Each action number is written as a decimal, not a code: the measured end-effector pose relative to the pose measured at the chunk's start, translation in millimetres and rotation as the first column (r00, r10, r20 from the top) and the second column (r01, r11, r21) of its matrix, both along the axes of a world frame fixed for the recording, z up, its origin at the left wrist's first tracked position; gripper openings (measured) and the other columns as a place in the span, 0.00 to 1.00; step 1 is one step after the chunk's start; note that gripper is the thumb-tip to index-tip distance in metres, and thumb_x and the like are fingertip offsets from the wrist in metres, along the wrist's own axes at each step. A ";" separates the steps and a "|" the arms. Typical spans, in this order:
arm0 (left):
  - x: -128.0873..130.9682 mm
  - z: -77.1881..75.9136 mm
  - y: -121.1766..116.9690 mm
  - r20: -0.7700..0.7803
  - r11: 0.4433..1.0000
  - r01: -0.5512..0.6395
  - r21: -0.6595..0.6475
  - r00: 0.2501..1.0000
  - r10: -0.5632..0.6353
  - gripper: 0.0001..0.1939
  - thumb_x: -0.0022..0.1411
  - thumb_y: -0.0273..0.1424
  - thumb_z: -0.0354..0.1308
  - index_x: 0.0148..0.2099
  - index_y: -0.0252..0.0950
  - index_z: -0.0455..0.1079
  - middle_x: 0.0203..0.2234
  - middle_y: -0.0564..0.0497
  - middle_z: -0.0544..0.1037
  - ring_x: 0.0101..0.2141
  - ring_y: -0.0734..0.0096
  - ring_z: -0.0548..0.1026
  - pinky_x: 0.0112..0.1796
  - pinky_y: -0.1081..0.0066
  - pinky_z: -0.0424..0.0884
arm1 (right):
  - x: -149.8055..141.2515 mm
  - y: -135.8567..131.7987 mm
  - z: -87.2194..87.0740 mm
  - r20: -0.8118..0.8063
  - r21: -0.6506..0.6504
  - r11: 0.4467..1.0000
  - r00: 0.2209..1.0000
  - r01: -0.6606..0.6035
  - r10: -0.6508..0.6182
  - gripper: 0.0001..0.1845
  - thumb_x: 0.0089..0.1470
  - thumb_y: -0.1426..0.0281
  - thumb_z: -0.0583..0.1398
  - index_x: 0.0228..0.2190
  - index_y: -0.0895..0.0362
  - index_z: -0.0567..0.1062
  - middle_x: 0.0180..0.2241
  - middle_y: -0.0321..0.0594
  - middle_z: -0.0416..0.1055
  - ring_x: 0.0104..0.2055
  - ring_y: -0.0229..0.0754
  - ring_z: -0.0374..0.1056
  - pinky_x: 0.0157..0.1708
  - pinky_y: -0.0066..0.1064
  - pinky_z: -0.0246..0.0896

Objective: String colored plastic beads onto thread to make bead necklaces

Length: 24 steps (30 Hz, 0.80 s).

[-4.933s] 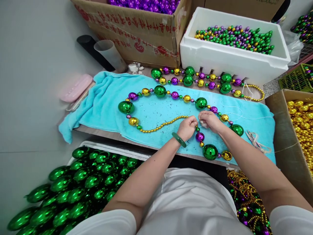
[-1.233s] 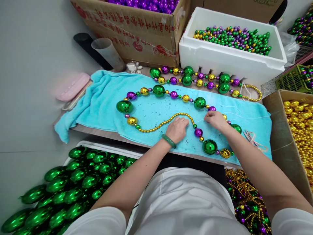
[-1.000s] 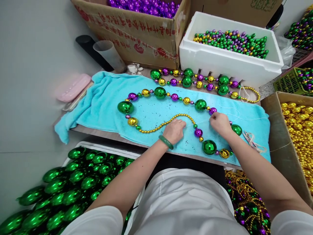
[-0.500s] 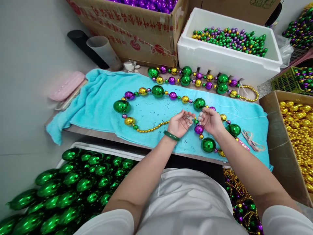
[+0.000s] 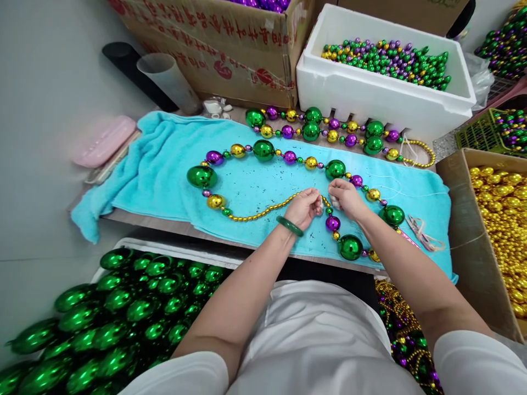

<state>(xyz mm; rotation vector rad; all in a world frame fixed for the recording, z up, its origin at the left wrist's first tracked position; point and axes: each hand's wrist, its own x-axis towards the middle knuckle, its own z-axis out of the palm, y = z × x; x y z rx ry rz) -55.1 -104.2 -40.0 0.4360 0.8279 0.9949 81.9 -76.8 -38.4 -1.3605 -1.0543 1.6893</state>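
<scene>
A bead necklace (image 5: 264, 150) of green, purple and gold beads lies in a loop on the turquoise towel (image 5: 247, 186). My left hand (image 5: 305, 207), with a green bangle (image 5: 289, 225) at its wrist, is closed in a pinch over the end of the small gold beads (image 5: 263, 212). Just to its right, my right hand (image 5: 345, 197) is closed too, its fingertips pressed together above a purple bead (image 5: 332, 223). A thin white string showed between the hands earlier; now what the fingertips grip is too small to see well.
A second bead necklace (image 5: 310, 131) lies behind, against a white foam box (image 5: 382, 90) of small beads. Large green beads (image 5: 140, 307) fill a tray at front left. A carton (image 5: 461, 214) of gold beads stands right. Tied cords (image 5: 424, 235) lie on the towel.
Both hands have turned and closed from looser, palm-up fingers into pinches, with a small gap between them. The white string between them is no longer visible. The view has shifted slightly.
</scene>
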 end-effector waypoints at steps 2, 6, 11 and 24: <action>-0.2 -2.0 -0.9 -0.001 1.000 0.006 0.001 1.000 -0.006 0.10 0.59 0.27 0.55 0.27 0.34 0.59 0.17 0.57 0.63 0.18 0.81 0.63 0.20 0.79 0.58 | 1.4 -1.1 -1.2 0.016 0.024 1.000 1.000 0.002 -0.002 0.10 0.42 0.68 0.58 0.24 0.53 0.59 0.11 0.24 0.52 0.12 0.29 0.44 0.13 0.24 0.36; -1.3 -6.4 -1.6 0.018 1.000 0.015 0.009 1.000 -0.015 0.10 0.59 0.27 0.54 0.26 0.33 0.59 0.17 0.56 0.63 0.18 0.81 0.63 0.20 0.79 0.59 | 2.3 -3.4 -2.6 0.040 0.044 0.999 0.999 0.002 -0.004 0.11 0.40 0.66 0.59 0.23 0.54 0.59 0.11 0.23 0.52 0.13 0.28 0.43 0.14 0.23 0.38; -7.2 -5.5 -2.3 0.033 1.000 0.013 -0.005 0.999 -0.013 0.12 0.58 0.30 0.57 0.26 0.34 0.58 0.17 0.57 0.63 0.18 0.81 0.63 0.20 0.78 0.59 | 1.1 -7.0 -1.0 0.056 0.077 0.995 0.997 -0.063 0.058 0.12 0.41 0.65 0.59 0.23 0.54 0.60 0.12 0.23 0.50 0.14 0.29 0.44 0.15 0.23 0.39; -31.5 52.8 19.1 -0.510 0.784 0.240 0.572 0.853 0.111 0.15 0.56 0.43 0.59 0.39 0.36 0.73 0.44 0.47 0.76 0.47 0.65 0.71 0.41 0.70 0.67 | 2.0 -10.2 70.4 0.184 0.441 0.870 0.971 -0.218 0.150 0.08 0.49 0.67 0.59 0.24 0.58 0.67 0.18 0.28 0.57 0.22 0.31 0.50 0.23 0.26 0.46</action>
